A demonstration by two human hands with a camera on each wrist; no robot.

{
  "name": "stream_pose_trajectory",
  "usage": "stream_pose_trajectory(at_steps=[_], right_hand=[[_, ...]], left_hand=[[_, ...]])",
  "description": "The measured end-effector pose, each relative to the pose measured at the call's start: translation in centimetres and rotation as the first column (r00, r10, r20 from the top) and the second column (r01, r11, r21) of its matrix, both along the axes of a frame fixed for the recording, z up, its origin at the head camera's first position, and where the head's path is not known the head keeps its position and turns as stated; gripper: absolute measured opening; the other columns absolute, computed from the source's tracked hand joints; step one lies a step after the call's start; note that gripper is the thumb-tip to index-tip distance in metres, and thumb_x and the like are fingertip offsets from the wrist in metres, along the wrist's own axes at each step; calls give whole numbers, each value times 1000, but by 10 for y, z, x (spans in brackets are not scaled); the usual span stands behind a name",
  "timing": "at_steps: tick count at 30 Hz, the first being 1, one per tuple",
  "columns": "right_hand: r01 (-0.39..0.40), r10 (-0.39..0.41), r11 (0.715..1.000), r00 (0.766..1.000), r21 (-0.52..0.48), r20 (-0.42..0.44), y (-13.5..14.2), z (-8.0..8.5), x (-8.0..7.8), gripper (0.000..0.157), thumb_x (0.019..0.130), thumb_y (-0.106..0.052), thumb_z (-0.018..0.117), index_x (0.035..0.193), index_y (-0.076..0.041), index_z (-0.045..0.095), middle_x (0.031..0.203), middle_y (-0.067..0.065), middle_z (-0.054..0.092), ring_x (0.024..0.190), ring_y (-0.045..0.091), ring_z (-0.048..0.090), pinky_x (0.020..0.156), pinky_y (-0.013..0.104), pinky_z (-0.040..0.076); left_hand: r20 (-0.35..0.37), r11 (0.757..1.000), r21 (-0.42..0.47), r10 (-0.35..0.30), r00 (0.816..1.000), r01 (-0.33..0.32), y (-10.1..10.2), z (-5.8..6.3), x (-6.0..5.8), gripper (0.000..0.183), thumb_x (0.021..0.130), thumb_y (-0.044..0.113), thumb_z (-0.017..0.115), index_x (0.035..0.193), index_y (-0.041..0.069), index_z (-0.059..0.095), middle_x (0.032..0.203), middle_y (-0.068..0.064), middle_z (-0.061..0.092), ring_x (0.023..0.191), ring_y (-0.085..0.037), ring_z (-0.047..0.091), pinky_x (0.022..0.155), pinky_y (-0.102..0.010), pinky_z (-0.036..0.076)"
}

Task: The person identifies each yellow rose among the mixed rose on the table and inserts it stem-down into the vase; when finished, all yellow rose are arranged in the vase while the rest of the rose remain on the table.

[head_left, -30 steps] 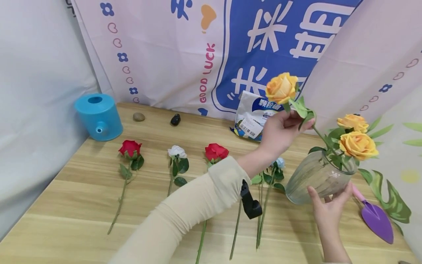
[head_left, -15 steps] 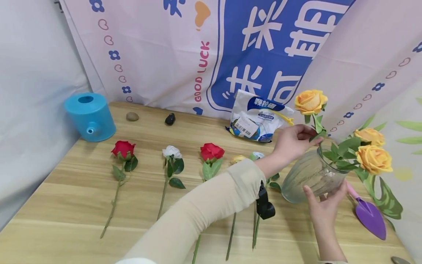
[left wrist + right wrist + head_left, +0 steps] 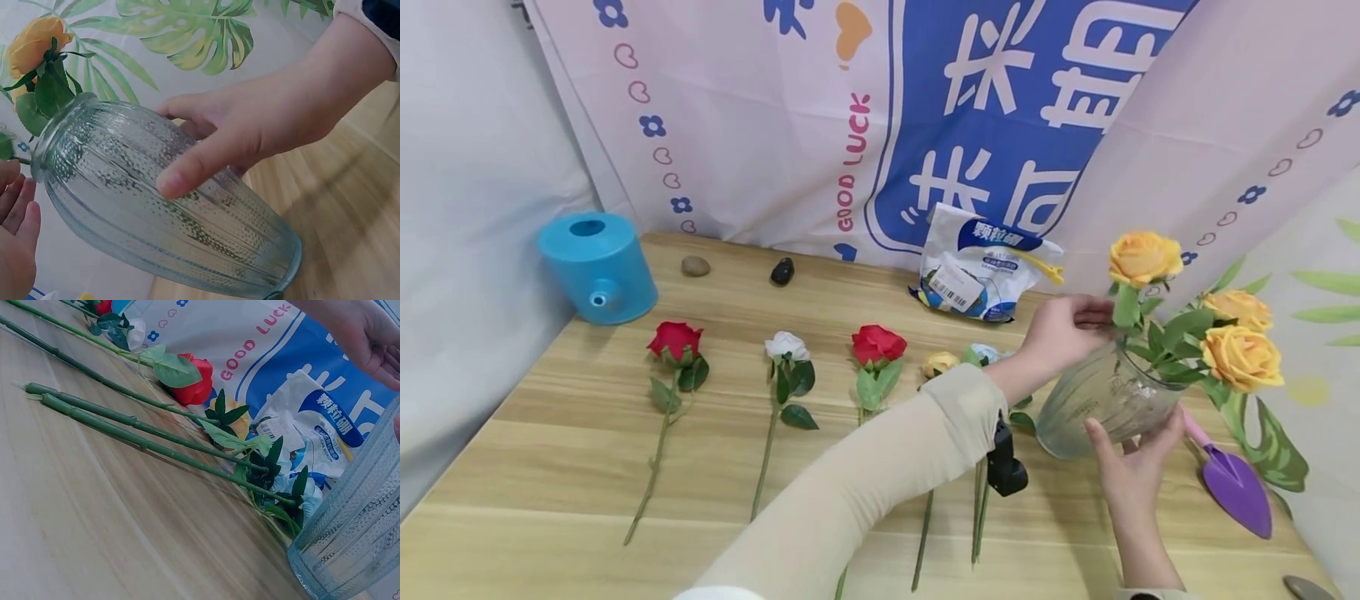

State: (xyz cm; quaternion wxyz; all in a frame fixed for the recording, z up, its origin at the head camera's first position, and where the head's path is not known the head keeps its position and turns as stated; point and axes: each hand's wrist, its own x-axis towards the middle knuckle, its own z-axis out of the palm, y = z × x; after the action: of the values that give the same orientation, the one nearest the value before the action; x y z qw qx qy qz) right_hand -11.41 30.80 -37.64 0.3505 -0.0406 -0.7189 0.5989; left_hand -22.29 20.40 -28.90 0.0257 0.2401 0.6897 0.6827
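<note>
My left hand (image 3: 1062,335) is at the mouth of a clear ribbed glass vase (image 3: 1093,402), pinching the upper stem of a yellow rose (image 3: 1145,258). The lower stem runs into the vase; leaves partly cover the fingertips. Two other yellow roses (image 3: 1242,358) stand in the vase and lean right. From below, my right hand (image 3: 1138,475) grips the vase's side and keeps it tilted. In the left wrist view, the right thumb and fingers (image 3: 178,181) lie around the glass. The right wrist view shows only part of the vase and the left hand.
Roses lie in a row on the wooden table: red (image 3: 675,342), white (image 3: 786,346), red (image 3: 878,345), yellow (image 3: 940,364), light blue (image 3: 987,353). A blue watering can (image 3: 597,267), two stones, a white-and-blue bag (image 3: 985,267) and a purple trowel (image 3: 1236,490) are around them.
My left hand has lowered the yellow rose toward the vase, so its bloom sits lower and farther right. The right hand keeps its grip on the vase.
</note>
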Motion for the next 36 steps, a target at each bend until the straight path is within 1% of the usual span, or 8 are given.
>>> stream_pose_trajectory(at_steps=[8,14,19,26,28,31,33,36], right_hand=[[12,-12,1000,1000,-2,18,7,-7,-4,95,71,11,68,141,-19,11,143,9,21,129,24,24,106,46,19],[-22,22,1000,1000,-16,-17,-5,4,2,91,71,9,68,140,-17,14,141,10,22,127,27,26,106,46,20],[-17,16,1000,1000,-21,-22,-1,2,2,92,71,8,69,140,-18,15,140,10,24,126,27,28,105,44,22],[-15,15,999,1000,-29,-17,10,-11,-4,94,70,11,69,140,-20,14,141,8,23,127,25,27,105,43,22],[-14,13,999,1000,-29,-25,11,-11,-4,94,70,11,69,140,-20,15,141,8,23,128,25,26,106,43,22],[-6,5,1000,999,-28,-35,11,-11,-4,93,70,11,69,140,-20,17,141,8,25,127,26,28,105,43,23],[0,0,1000,999,-23,-35,10,-10,-4,93,70,11,69,140,-21,17,140,9,25,127,26,28,105,43,24],[-1,0,1000,1000,-28,-29,9,-11,-3,93,70,12,69,140,-21,17,140,9,25,127,26,28,105,43,23]], left_hand=[[171,994,104,-49,984,31,-18,-8,-3,22,82,4,64,104,6,65,89,3,69,77,2,62,68,-10,47],[313,987,148,-101,944,56,-61,-14,-12,28,80,7,66,108,6,63,91,0,68,78,-5,63,69,-18,51],[409,989,141,-87,908,31,-108,-41,-16,31,82,9,65,112,3,60,96,-6,67,85,-15,64,79,-29,50],[549,1000,0,10,836,-12,-158,-91,-2,31,82,6,64,112,-2,59,95,-11,67,86,-20,64,81,-34,49],[548,997,-66,11,836,30,-166,-102,3,29,83,4,62,110,-3,59,94,-12,67,84,-20,65,77,-33,51],[493,968,-221,7,870,117,-172,-113,10,25,83,5,62,105,-4,61,85,-11,68,76,-18,66,67,-28,53],[419,922,-356,13,908,151,-172,-116,14,20,81,8,64,99,-2,65,75,-6,68,68,-14,65,58,-24,52],[246,815,-563,6,969,138,-167,-114,21,10,78,13,68,78,3,70,59,1,65,53,-9,59,49,-19,46]])
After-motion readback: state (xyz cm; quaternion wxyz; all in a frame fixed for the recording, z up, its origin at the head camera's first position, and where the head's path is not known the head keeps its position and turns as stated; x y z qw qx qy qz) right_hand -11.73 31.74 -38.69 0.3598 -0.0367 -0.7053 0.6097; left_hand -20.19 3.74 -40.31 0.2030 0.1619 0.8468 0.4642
